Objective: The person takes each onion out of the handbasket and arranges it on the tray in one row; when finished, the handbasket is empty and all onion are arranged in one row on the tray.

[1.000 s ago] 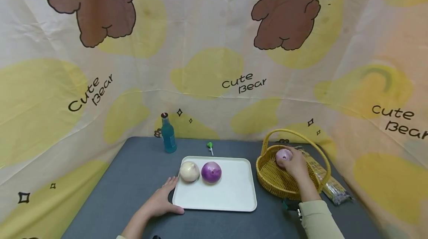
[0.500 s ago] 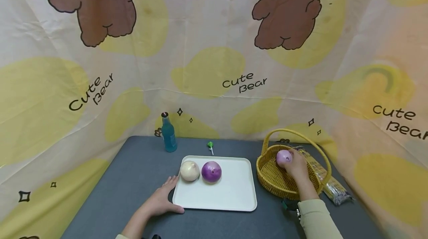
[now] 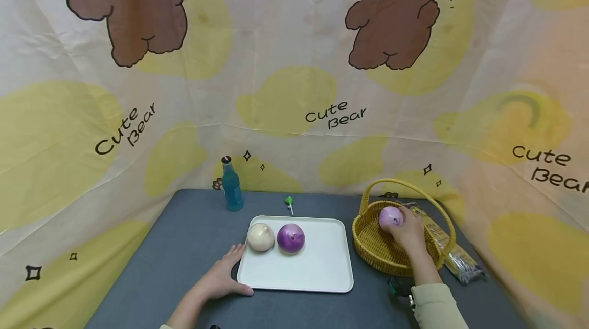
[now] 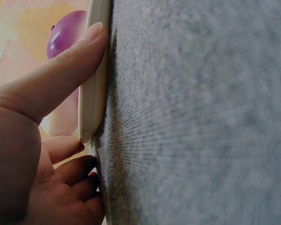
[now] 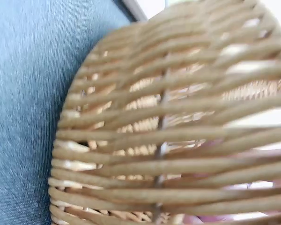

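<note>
My right hand (image 3: 411,232) reaches under the handle of the yellow wicker basket (image 3: 375,260) and grips a pale purple onion (image 3: 390,216) inside it. In the right wrist view the basket's woven side (image 5: 168,122) hides most of that hand, with purple showing through gaps. My left hand (image 3: 222,275) spans the near left corner of a white tray (image 3: 317,267), its fingers straight or relaxed. In the left wrist view the thumb (image 4: 61,75) lies against the tray's side (image 4: 96,93). A white onion (image 3: 261,237) and a darker purple onion (image 3: 291,238) sit on the tray's left half.
A blue bottle (image 3: 232,188) stands upright at the back left of the grey table (image 3: 170,247). Behind the tray lies a green lollipop (image 3: 289,201). A clear plastic packet (image 3: 460,262) lies to the right of the basket. A printed bear cloth hangs behind.
The pale purple onion has turned slightly in my right hand and remains inside the basket. My left hand stays at the tray's corner.
</note>
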A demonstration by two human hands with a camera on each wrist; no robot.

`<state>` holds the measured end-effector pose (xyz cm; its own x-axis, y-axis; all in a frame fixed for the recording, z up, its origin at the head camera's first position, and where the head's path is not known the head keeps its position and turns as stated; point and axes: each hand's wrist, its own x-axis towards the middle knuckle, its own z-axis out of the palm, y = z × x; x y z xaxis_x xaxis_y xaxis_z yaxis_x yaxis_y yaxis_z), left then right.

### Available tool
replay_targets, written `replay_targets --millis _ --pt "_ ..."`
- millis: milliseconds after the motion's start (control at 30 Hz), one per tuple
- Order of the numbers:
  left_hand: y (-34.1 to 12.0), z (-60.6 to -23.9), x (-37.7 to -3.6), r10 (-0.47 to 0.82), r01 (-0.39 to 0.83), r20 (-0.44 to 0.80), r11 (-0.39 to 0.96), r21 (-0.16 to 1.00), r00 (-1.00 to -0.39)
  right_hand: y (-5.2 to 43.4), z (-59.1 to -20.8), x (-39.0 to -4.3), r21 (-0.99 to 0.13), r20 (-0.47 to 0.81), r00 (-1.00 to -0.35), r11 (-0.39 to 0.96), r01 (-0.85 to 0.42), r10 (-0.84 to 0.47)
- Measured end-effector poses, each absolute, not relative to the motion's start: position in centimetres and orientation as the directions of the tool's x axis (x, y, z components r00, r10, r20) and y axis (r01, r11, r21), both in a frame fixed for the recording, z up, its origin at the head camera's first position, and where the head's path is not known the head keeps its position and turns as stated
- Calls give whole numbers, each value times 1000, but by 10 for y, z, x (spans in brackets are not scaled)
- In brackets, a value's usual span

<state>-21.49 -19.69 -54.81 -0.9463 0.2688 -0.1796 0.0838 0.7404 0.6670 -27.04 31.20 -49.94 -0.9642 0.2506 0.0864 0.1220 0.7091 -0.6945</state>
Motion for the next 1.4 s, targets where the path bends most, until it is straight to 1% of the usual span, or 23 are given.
replay_targets --millis 233,467,600,733,967,1400 --pt "-198 -547 -214 265 83 -179 745 662 -948 302 -490 -256 -728 137 -968 684 45 210" --pt "-199 -545 -213 258 68 -193 747 661 -947 286 -478 -244 -731 208 -958 682 -18 198" --pt "-199 -545 -213 262 74 -191 748 660 -946 273 -472 -235 -740 196 -960 673 -10 201" --pt "-199 -545 -213 264 78 -189 749 658 -946 259 -468 -230 -757 197 -963 653 -30 185" --pt "-198 -546 -212 262 80 -186 753 653 -947 243 -460 -225 -755 230 -962 650 -83 144" --pt "-196 -545 -213 262 77 -189 751 656 -946 222 -455 -225 -734 275 -955 666 -134 112"
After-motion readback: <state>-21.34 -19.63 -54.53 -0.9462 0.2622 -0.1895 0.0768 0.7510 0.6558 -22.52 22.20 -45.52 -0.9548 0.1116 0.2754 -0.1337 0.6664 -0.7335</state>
